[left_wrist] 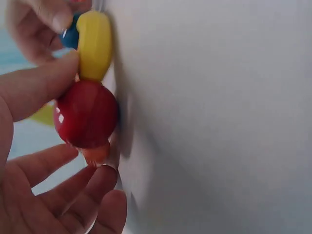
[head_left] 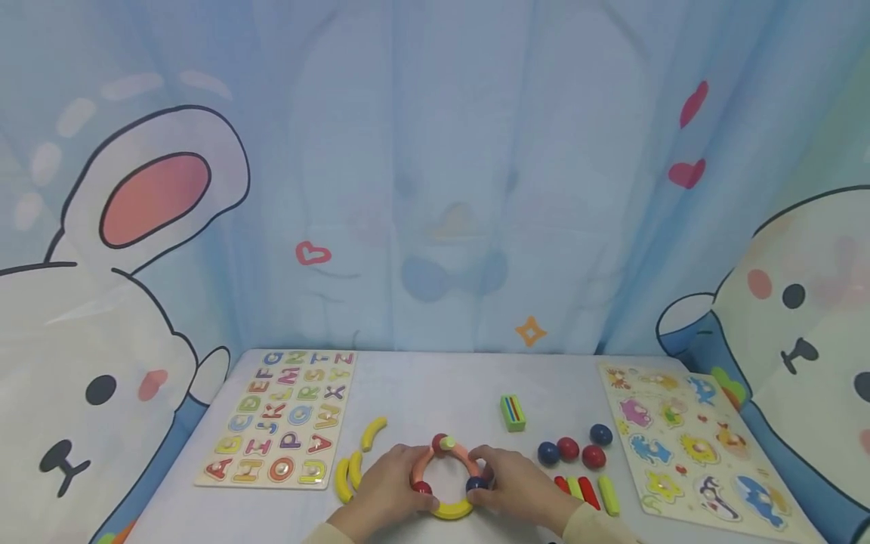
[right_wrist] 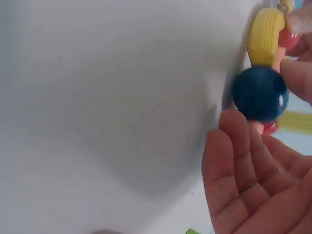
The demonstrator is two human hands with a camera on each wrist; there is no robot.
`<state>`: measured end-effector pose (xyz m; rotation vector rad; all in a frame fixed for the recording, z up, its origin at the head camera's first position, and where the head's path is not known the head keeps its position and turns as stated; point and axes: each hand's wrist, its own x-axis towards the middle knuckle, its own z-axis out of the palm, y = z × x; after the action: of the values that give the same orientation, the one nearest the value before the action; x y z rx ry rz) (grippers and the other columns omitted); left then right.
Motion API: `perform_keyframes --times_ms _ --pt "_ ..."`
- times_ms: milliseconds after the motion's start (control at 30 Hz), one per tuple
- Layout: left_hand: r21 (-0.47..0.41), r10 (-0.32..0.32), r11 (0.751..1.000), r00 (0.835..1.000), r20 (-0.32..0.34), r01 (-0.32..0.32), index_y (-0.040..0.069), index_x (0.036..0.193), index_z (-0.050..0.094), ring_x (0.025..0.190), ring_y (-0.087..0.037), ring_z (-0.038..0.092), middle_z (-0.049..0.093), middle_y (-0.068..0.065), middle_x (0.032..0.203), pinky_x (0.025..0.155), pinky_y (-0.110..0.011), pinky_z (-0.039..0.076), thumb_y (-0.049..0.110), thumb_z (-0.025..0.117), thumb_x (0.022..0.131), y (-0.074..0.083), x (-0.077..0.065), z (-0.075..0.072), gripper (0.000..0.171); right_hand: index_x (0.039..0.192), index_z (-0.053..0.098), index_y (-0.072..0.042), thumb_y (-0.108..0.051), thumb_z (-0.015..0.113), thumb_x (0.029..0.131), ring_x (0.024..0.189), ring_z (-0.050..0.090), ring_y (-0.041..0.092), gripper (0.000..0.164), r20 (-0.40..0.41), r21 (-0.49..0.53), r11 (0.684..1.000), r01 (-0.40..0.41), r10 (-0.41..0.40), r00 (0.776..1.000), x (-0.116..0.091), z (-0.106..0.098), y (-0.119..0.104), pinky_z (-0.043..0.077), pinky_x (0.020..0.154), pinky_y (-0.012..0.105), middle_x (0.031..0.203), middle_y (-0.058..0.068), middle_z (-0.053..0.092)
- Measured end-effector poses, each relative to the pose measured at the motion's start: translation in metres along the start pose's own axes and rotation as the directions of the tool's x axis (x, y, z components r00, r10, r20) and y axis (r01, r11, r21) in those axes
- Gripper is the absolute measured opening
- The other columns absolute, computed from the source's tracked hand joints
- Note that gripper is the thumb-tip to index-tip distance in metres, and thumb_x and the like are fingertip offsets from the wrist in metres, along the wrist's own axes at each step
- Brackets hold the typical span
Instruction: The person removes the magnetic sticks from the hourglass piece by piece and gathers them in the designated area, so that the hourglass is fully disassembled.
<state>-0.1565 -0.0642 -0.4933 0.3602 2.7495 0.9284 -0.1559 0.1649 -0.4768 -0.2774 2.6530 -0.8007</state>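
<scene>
1. Left hand (head_left: pixel 390 483) grips the ring (head_left: pixel 465 453) at its 8 o'clock red ball (head_left: pixel 422 488); right hand (head_left: pixel 519 487) grips it at the 4 o'clock blue ball (head_left: pixel 476 483).
2. Ring sits low at the table (head_left: pixel 435 385)'s 6 o'clock side — contact unclear.
3. Press both balls inward evenly — no twisting.
4. Clearances: yellow curves (head_left: pixel 343 481) at 9 o'clock, loose balls (head_left: pixel 568 449) toward 3, green block (head_left: pixel 513 413) past 1; widest room runs toward 12.

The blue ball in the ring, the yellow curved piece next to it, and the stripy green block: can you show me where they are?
Blue ball (right_wrist: pixel 259 93): right wrist view, middle of its round side.
Yellow curved piece (head_left: pixel 453 511): head view, middle of its curve.
Stripy green block (head_left: pixel 513 412): head view, on its striped face.
</scene>
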Motion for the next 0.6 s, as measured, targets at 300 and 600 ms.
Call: perform_keyframes --times_ms 300,600 --pt "-0.168 -0.035 0.985 0.996 0.085 0.049 0.012 0.134 0.062 0.085 -0.016 0.054 0.061 0.004 0.1 0.077 -0.039 0.051 0.017 0.089 0.072 -0.011 0.009 -0.017 0.067 0.131 0.06 -0.014 -0.03 0.08 0.085 0.074 0.055 0.011 0.052 -0.133 0.017 0.989 0.145 -0.142 0.981 0.015 -0.003 -0.013 0.052 0.06 0.024 0.104 -0.001 0.06" --pt "-0.138 -0.016 0.99 0.996 0.09 0.029 0.015 0.13 0.065 0.089 -0.016 0.055 0.064 0.005 0.103 0.081 -0.042 0.051 0.024 0.094 0.064 -0.008 0.012 -0.018 0.073 0.11 0.07 -0.017 -0.009 0.078 0.085 0.087 0.06 0.011 0.028 -0.181 0.096 0.976 0.195 -0.176 0.968 0.038 0.001 -0.024 0.055 0.068 0.024 0.102 -0.006 0.059"
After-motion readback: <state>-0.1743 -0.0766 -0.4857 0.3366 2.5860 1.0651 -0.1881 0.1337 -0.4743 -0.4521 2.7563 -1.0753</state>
